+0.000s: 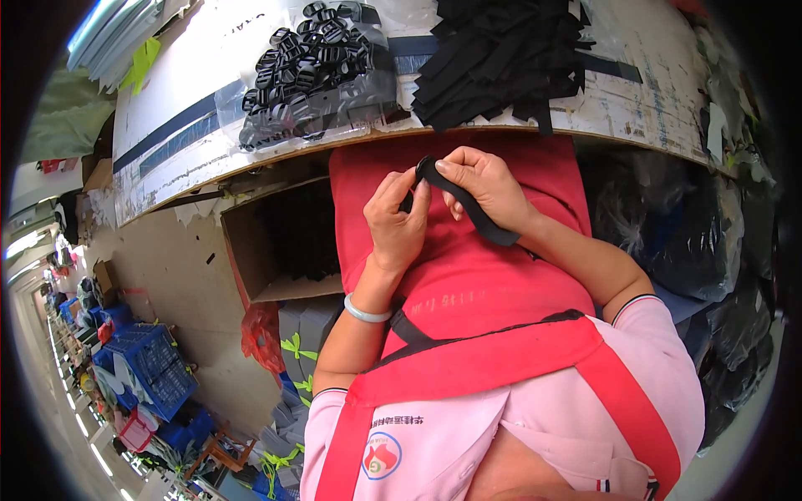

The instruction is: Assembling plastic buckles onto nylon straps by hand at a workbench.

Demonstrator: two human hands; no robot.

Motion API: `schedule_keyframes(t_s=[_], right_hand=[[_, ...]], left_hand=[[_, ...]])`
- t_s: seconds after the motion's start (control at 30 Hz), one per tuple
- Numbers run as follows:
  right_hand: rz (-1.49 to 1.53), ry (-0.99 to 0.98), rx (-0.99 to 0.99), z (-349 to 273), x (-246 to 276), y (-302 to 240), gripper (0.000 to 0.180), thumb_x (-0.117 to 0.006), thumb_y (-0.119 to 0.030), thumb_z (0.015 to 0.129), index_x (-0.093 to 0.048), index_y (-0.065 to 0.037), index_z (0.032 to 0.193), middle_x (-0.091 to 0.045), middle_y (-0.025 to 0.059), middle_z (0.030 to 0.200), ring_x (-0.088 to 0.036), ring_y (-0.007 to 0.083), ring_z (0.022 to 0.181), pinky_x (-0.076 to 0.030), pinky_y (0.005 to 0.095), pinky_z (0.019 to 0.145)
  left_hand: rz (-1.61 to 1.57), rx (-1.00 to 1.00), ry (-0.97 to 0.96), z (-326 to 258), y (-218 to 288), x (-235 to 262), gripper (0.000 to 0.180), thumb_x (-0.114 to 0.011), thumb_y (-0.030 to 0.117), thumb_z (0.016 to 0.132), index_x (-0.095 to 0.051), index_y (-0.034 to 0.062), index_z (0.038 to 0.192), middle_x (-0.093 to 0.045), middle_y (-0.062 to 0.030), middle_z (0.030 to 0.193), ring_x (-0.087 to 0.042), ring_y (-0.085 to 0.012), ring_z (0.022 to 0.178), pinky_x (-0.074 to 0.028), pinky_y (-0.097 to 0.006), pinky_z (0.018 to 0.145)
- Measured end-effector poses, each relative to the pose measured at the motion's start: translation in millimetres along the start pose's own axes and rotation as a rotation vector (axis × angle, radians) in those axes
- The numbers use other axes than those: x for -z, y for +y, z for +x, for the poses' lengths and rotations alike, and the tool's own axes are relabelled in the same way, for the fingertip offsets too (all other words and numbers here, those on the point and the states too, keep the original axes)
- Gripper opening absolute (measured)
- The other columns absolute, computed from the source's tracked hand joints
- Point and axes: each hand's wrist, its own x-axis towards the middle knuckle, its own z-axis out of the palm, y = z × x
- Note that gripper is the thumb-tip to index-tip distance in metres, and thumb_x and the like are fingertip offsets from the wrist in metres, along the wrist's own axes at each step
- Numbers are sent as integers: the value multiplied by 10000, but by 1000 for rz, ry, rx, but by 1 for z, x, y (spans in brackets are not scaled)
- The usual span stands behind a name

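Observation:
Over the red apron on my lap, my left hand (pixel 396 219) pinches a small black buckle (pixel 423 169), which my fingers partly hide. My right hand (pixel 489 189) is closed with thumb and fingers on a short black webbing strap (pixel 478 215). One strap end meets the buckle; whether it passes through the slot, I cannot tell. The other end hangs below my right palm. On the table (pixel 660 108) ahead, many black buckles (pixel 307 63) lie on a clear plastic bag. To their right is a heap of cut black straps (pixel 501 63).
The table's front edge runs just beyond my hands. Below it at left stands an open cardboard box (pixel 242 250) with dark contents. Dark plastic bags (pixel 693 242) crowd the right side. A blue crate (pixel 154 367) stands on the floor at left. Papers (pixel 113 37) are stacked far left.

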Motion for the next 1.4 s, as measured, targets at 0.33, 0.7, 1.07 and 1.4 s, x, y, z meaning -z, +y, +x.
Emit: schedule_keyframes(t_s=[0.33,0.7,1.07,1.4], right_hand=[[104,35,61,12,7,15,239,-607,-241,968,-591,-7,1011,-660,71,798,-623,96,626,-506,209,544],[-561,13,469,6,7,7,107,-686,-126,903,-683,-53,983,-626,-11,873,-591,60,762,-472,195,692],[-388,70,73,-3,9,0,118,-636,-100,933,-619,-24,1022,-611,-14,707,-523,23,498,-415,152,451],[-138,-5,72,1,8,-1,239,-621,-144,951,-573,10,1127,-607,12,774,-587,50,597,-478,177,509]], left_hand=[[98,-97,-81,-5,-15,0,165,-657,-36,830,-652,-11,993,-577,-106,739,-573,-202,634,-450,-290,561],[-1013,986,-77,-8,-26,4,265,-657,190,928,-645,-13,1098,-623,-34,814,-506,-80,568,-357,-208,420],[-492,578,-14,-12,-11,1,158,-676,98,912,-701,-21,1012,-640,-11,790,-514,-46,578,-371,-189,495],[-340,227,-3,-12,-12,0,148,-685,-24,852,-704,-1,998,-658,-62,890,-600,-138,814,-463,-232,732]])
